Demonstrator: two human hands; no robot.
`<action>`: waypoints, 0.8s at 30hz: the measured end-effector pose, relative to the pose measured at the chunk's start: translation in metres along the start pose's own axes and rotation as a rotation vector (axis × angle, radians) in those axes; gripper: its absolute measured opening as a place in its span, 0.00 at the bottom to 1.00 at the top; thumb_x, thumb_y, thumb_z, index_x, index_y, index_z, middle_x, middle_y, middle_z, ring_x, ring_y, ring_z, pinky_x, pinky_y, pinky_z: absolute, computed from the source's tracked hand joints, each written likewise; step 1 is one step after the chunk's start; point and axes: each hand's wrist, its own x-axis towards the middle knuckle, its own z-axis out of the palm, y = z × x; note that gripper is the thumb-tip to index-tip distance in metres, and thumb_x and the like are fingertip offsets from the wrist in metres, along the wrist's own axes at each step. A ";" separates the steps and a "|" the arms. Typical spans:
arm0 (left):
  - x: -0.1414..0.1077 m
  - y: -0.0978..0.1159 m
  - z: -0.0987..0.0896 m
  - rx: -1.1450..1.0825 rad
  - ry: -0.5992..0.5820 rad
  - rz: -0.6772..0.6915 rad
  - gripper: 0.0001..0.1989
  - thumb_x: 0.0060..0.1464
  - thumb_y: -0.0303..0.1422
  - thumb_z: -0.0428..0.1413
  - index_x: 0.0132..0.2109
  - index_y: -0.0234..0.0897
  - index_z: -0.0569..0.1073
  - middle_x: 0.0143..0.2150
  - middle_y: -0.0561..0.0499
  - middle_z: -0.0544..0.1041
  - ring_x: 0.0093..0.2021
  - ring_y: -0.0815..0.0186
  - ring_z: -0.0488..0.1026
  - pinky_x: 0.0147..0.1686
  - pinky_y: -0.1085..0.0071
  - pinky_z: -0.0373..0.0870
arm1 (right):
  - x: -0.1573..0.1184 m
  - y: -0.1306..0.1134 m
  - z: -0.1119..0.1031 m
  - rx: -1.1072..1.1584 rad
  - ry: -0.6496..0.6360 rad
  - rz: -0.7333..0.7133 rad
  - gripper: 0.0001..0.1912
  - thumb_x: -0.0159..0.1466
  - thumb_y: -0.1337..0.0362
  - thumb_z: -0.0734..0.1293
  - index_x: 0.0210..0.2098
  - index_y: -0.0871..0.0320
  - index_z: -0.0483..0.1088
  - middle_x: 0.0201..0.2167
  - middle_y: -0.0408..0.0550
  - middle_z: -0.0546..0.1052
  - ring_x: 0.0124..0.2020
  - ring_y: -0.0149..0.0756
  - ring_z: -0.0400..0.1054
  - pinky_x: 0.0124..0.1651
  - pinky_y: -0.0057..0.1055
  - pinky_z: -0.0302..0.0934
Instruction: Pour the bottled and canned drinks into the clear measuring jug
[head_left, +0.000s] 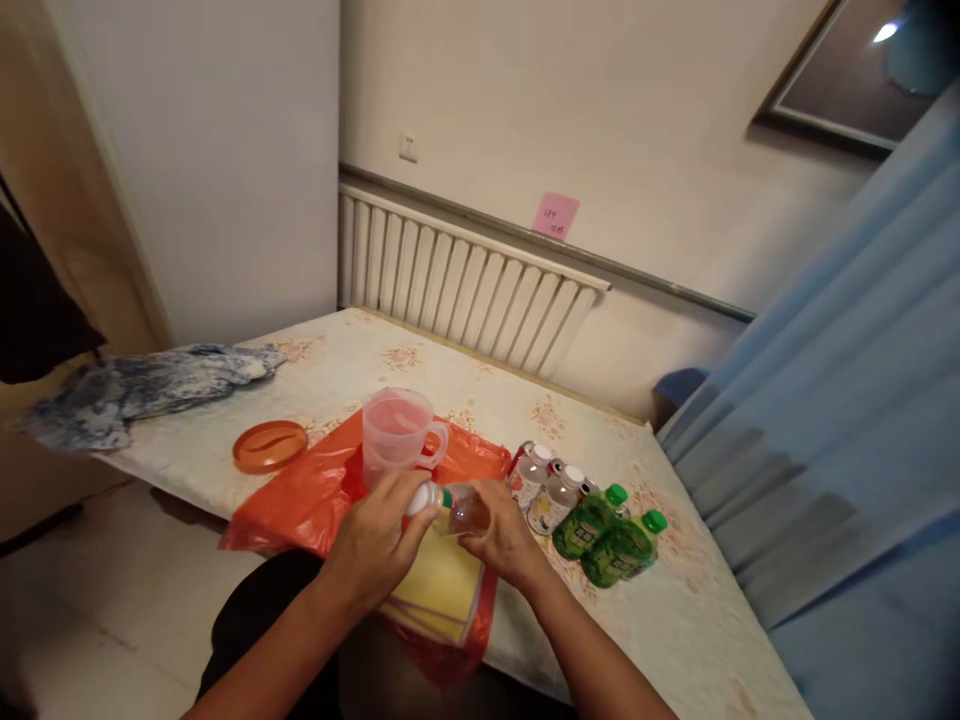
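My left hand [381,540] is closed around the white-capped end of a small clear container, with a green and red band showing by the cap. Fingers of my right hand [501,532] wrap round the other end of this clear container [469,508], which lies almost level between both hands. Just behind my left hand a translucent pitcher [397,430] with a handle stands on a red plastic bag [315,495]. Beneath the hands lies a yellow cloth or pad [442,585]. An orange lid [270,446] rests left of the pitcher.
Right of my hands stand white-capped bottles [555,500], cans partly hidden behind them, and green bottles [619,550]. A patterned cloth [157,390] lies at the left of the flowered tabletop [480,385]. Behind are a radiator [465,285] and, at right, a blue curtain [840,420].
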 end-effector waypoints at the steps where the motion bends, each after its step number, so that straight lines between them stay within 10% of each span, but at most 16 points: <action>1: 0.002 -0.002 -0.004 0.004 0.035 -0.008 0.14 0.63 0.36 0.50 0.52 0.37 0.70 0.46 0.44 0.76 0.45 0.60 0.74 0.46 0.65 0.70 | 0.006 -0.002 0.002 -0.002 -0.011 -0.009 0.28 0.48 0.73 0.71 0.49 0.54 0.69 0.44 0.48 0.73 0.46 0.44 0.67 0.50 0.41 0.63; 9: 0.015 -0.029 -0.029 -0.114 0.240 -0.356 0.12 0.58 0.42 0.53 0.39 0.38 0.72 0.29 0.54 0.72 0.29 0.67 0.68 0.31 0.71 0.63 | 0.040 0.006 0.003 0.012 0.000 0.040 0.32 0.47 0.69 0.76 0.51 0.57 0.69 0.48 0.51 0.74 0.48 0.45 0.69 0.53 0.42 0.63; 17: -0.037 -0.094 0.010 -1.121 -0.068 -0.887 0.25 0.47 0.43 0.66 0.48 0.36 0.71 0.39 0.48 0.78 0.32 0.69 0.73 0.33 0.73 0.69 | 0.092 0.033 -0.031 -0.297 0.044 0.029 0.28 0.52 0.62 0.76 0.51 0.57 0.69 0.44 0.51 0.73 0.44 0.43 0.67 0.48 0.37 0.62; 24: -0.105 -0.149 0.038 -1.501 -0.177 -1.092 0.19 0.47 0.37 0.69 0.45 0.37 0.75 0.35 0.51 0.78 0.28 0.74 0.72 0.29 0.79 0.66 | 0.128 0.039 -0.043 -0.673 -0.026 0.004 0.27 0.58 0.56 0.72 0.56 0.51 0.67 0.46 0.51 0.72 0.46 0.43 0.65 0.49 0.35 0.56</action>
